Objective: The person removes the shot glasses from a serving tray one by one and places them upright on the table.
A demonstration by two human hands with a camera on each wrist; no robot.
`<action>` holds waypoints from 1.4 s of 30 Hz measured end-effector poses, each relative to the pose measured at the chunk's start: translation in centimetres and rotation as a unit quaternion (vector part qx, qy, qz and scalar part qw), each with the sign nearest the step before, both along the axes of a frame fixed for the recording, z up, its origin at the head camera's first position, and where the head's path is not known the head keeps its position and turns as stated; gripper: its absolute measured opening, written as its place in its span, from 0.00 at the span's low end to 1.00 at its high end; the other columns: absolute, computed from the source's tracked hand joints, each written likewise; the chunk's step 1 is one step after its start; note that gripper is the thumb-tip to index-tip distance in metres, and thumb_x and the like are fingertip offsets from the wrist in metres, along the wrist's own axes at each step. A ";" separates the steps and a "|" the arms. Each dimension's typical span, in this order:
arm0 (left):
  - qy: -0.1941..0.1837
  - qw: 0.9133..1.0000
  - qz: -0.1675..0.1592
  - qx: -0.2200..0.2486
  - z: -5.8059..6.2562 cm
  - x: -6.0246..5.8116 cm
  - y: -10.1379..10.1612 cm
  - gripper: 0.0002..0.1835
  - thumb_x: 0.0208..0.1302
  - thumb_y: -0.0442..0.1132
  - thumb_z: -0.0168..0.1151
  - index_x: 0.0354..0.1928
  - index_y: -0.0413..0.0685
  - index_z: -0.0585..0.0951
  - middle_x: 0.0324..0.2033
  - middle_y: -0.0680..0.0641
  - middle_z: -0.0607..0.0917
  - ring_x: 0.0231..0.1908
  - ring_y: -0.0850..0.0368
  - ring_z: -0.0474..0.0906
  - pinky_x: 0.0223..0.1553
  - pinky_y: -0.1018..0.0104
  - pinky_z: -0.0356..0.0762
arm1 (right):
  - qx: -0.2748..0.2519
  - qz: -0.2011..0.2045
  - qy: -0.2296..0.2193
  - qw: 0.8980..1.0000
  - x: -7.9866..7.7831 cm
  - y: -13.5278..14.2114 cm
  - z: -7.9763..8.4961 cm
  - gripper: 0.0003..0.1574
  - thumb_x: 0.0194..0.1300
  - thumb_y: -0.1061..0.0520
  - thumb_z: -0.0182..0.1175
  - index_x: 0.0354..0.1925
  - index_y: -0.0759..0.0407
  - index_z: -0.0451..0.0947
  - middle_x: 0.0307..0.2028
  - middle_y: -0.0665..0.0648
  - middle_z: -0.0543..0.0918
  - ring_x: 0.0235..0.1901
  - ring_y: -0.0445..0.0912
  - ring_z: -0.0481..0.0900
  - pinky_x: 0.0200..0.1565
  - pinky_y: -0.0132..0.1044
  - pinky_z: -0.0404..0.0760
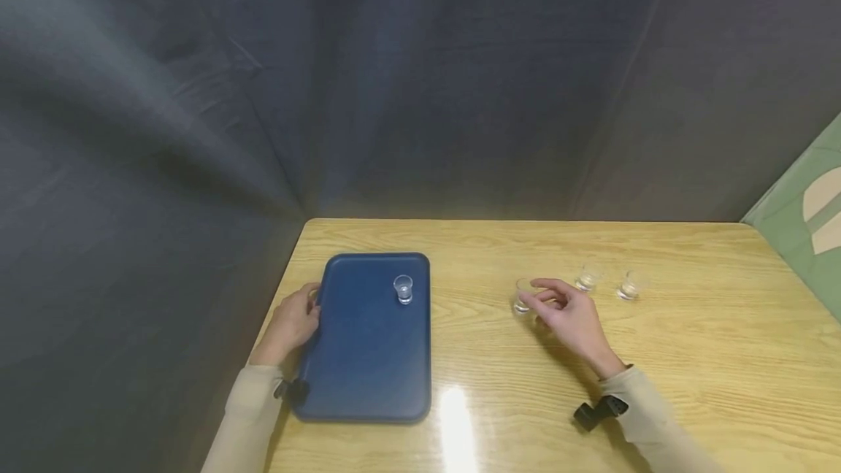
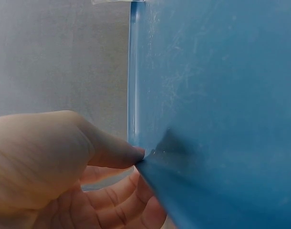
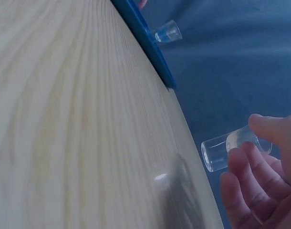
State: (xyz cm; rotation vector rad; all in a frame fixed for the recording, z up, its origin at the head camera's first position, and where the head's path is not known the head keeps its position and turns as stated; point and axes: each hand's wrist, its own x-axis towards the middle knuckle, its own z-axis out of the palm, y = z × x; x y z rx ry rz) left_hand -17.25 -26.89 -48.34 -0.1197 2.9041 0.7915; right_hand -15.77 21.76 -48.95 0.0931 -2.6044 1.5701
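A dark blue tray [image 1: 368, 363] lies on the left side of the table. My left hand [image 1: 293, 322] grips its left rim; in the left wrist view the thumb [image 2: 117, 151] rests on the rim and the fingers curl beside and below it. One clear shot glass [image 1: 404, 289] stands upright on the tray's upper right part. To the right of the tray, my right hand [image 1: 566, 312] pinches another clear shot glass [image 3: 215, 155] between thumb and fingers near its mouth. That glass is upright, close above or on the tabletop; I cannot tell which.
Two more clear shot glasses, a nearer-left glass [image 1: 588, 278] and a right-hand glass [image 1: 629, 285], stand on the wooden table [image 1: 499, 385] beyond my right hand. A dark curtain [image 1: 460, 93] hangs along the back and left. A green patterned surface [image 1: 801, 203] shows at far right.
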 end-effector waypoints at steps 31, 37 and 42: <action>-0.005 1.000 0.001 -0.001 0.5 0.3 -0.4 0.27 0.78 0.33 0.53 0.76 0.38 0.69 0.50 0.34 0.85 0.44 0.43 0.84 0.42 0.47 0.85 | 0.009 -0.105 -0.007 0.994 0.8 7.7 0.2 0.35 0.70 0.45 0.73 0.64 0.65 0.79 0.30 0.28 0.86 0.24 0.39 0.89 0.25 0.32 0.84; -0.008 1.000 0.005 0.001 0.5 0.4 -0.3 0.28 0.78 0.33 0.53 0.77 0.38 0.68 0.49 0.35 0.85 0.43 0.44 0.83 0.40 0.49 0.85 | 0.000 -0.108 -0.010 0.994 0.9 8.3 0.3 0.37 0.70 0.44 0.72 0.64 0.68 0.77 0.29 0.25 0.85 0.22 0.39 0.89 0.24 0.32 0.83; -0.008 1.000 0.008 0.000 0.5 0.4 -0.3 0.28 0.78 0.34 0.53 0.77 0.38 0.68 0.49 0.36 0.85 0.42 0.45 0.83 0.40 0.50 0.84 | 0.011 -0.115 -0.021 0.993 0.9 8.9 0.0 0.37 0.71 0.44 0.71 0.65 0.68 0.76 0.28 0.23 0.85 0.22 0.38 0.88 0.23 0.30 0.81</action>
